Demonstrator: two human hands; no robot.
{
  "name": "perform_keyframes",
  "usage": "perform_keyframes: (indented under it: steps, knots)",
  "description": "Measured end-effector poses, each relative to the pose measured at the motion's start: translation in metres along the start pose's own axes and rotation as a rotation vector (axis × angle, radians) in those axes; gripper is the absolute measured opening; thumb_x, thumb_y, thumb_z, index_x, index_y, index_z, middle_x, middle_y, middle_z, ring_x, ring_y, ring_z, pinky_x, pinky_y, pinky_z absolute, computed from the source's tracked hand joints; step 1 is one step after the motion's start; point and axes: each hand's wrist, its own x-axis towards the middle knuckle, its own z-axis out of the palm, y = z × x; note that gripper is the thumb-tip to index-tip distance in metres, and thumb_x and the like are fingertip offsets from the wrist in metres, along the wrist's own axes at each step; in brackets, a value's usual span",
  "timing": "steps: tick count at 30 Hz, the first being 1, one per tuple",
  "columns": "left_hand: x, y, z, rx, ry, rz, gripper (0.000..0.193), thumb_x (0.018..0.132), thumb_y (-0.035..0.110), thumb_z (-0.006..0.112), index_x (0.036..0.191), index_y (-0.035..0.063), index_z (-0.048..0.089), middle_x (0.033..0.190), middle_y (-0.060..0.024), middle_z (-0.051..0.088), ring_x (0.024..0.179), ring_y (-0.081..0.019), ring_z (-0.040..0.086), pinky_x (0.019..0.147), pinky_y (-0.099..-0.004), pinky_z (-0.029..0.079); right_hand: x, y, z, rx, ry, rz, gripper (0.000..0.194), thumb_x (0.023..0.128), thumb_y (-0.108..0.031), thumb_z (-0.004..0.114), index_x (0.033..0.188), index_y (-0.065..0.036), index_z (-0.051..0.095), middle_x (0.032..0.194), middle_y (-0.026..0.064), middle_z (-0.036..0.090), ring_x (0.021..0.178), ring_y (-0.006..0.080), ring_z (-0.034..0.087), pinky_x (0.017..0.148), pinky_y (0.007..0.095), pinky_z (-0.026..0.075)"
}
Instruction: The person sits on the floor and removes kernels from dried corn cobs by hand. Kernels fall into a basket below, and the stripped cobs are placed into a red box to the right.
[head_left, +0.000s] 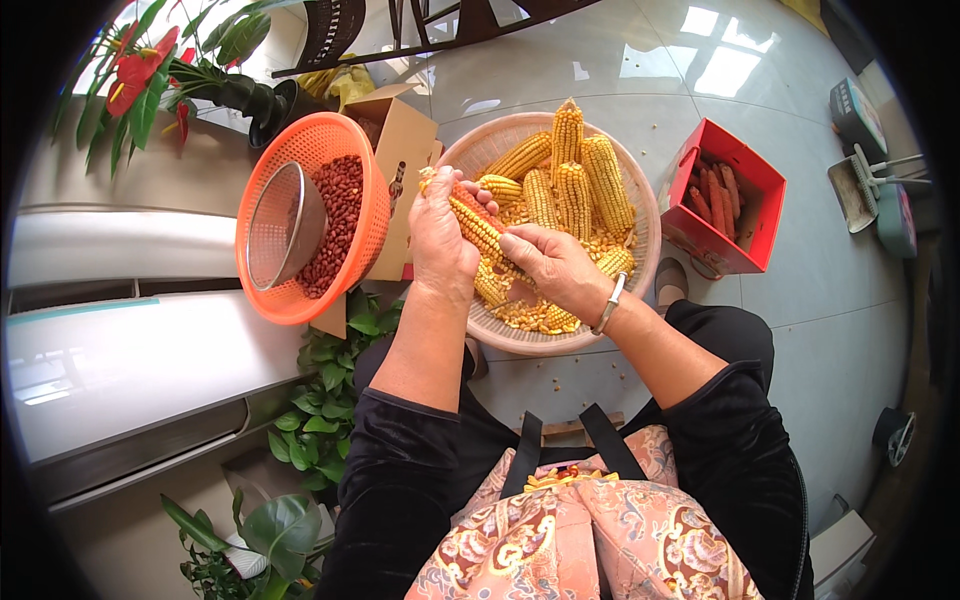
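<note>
Over a round woven basket I grip a dried corn cob that is partly stripped, with a bare reddish strip along its upper side. My left hand is wrapped around the cob's far end. At its near end my right hand is closed, the thumb pressing on the kernels; a bracelet circles that wrist. Below, the basket holds loose kernels and several whole ears of corn, some leaning upright. Part of the basket's contents is hidden by my hands.
At left, an orange plastic colander holds red peanuts and a mesh sieve, beside a cardboard box. A red box with stripped cobs stands right. Pothos leaves and a dustpan are also around me.
</note>
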Motion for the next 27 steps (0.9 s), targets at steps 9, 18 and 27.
perform_keyframes:
  steps: [9,18,27]
  knots:
    - [-0.007,-0.007,0.007,0.039,-0.024,0.093,0.015,0.097,0.020,0.059,0.094,0.0057,0.053,0.075,-0.0033,0.053,0.064,-0.0147,0.054,0.058,-0.0321,0.052,-0.010,-0.007,0.004,0.002,0.086,0.091,0.033,0.103,-0.032,0.049,0.110,-0.004,0.064,0.075,0.0049,0.062,0.050,0.0087,0.058,0.040,0.0210,0.043]
    - [-0.004,0.002,0.008,0.044,0.025,0.112,0.016,0.097,0.020,0.059,0.094,0.0060,0.052,0.075,-0.0032,0.053,0.064,-0.0143,0.053,0.057,-0.0309,0.050,-0.010,-0.011,-0.005,0.195,-0.080,0.184,0.041,0.102,-0.039,0.050,0.119,-0.003,0.057,0.103,0.0094,0.065,0.069,0.0129,0.064,0.061,0.0248,0.056]
    - [-0.001,0.005,0.003,0.032,0.047,0.160,0.016,0.096,0.019,0.059,0.092,0.0059,0.051,0.074,-0.0037,0.053,0.062,-0.0151,0.053,0.057,-0.0318,0.050,-0.013,-0.008,-0.007,0.038,-0.104,0.159,0.038,0.103,-0.037,0.047,0.117,-0.002,0.057,0.094,0.0095,0.066,0.065,0.0117,0.065,0.051,0.0255,0.055]
